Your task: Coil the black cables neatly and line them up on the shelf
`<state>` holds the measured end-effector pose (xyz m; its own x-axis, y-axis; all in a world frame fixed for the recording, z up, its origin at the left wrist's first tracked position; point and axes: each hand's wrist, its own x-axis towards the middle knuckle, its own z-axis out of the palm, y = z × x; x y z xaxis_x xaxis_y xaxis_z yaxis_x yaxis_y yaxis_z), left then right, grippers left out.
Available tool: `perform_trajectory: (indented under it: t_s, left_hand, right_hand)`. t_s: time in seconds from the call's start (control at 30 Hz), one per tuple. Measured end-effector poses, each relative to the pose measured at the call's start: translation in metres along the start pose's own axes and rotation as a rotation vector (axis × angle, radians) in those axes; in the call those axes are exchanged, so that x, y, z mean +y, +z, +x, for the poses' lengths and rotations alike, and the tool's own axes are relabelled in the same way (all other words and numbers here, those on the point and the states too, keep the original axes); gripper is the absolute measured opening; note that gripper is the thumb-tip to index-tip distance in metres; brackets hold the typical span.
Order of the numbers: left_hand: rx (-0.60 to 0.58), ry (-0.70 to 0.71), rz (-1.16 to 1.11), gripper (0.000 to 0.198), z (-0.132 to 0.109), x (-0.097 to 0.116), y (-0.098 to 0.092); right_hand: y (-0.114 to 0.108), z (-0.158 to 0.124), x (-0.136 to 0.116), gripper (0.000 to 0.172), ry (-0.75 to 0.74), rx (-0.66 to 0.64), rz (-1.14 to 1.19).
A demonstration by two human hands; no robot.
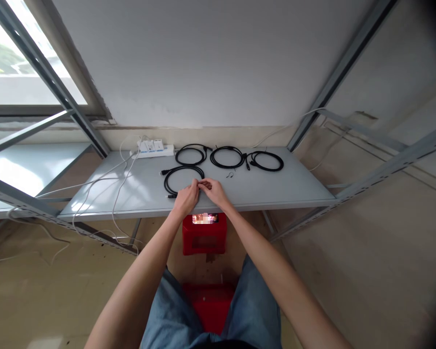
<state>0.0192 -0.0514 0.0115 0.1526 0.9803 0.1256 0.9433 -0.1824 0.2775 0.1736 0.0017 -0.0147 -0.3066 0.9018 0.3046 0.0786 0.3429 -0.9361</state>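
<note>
On a grey metal shelf (276, 186) lies a coiled black cable (181, 178) near the front edge. My left hand (186, 197) and my right hand (213, 189) meet at the coil's right side, fingertips pinched together on the cable. Three more coiled black cables lie in a row behind: one (191, 154), a second (227, 157) and a third (267, 161). A small black tie (230, 174) lies loose between the rows.
A white power strip (152, 148) with plugged adapters sits at the shelf's back left; white cords (105, 186) trail off the left edge. A red crate (204, 235) stands under the shelf. Grey rack uprights (72, 104) flank both sides.
</note>
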Motion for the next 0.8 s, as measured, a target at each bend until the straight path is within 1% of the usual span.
perform_trajectory:
  t_s: [0.1, 0.3, 0.43, 0.6, 0.7, 0.8]
  left_hand:
    - [-0.001, -0.003, -0.007, 0.03, 0.0007, -0.0005, 0.0014]
    - [-0.002, -0.001, 0.011, 0.029, 0.0012, -0.0014, 0.0033]
    - [0.0, 0.013, 0.005, 0.029, 0.0009, -0.002, 0.0028]
    - [0.005, 0.03, -0.011, 0.029, 0.0003, -0.0016, 0.0017]
    - [0.017, 0.001, -0.038, 0.031, -0.0003, -0.0003, -0.0001]
    - [0.04, -0.04, -0.079, 0.033, 0.0001, -0.0001, -0.002]
  right_hand:
    - [-0.0002, 0.0012, 0.0018, 0.026, 0.008, -0.009, -0.002]
    - [-0.0008, 0.0032, 0.0019, 0.02, -0.019, -0.008, -0.009]
    - [-0.0005, 0.0037, 0.0006, 0.025, -0.028, -0.011, -0.016]
    - [-0.0028, 0.0047, 0.003, 0.033, -0.057, 0.02, -0.014]
    - [-0.0037, 0.0043, 0.0054, 0.036, -0.047, 0.043, -0.025]
    - [-0.0032, 0.0035, 0.0071, 0.035, -0.041, 0.045, -0.056]
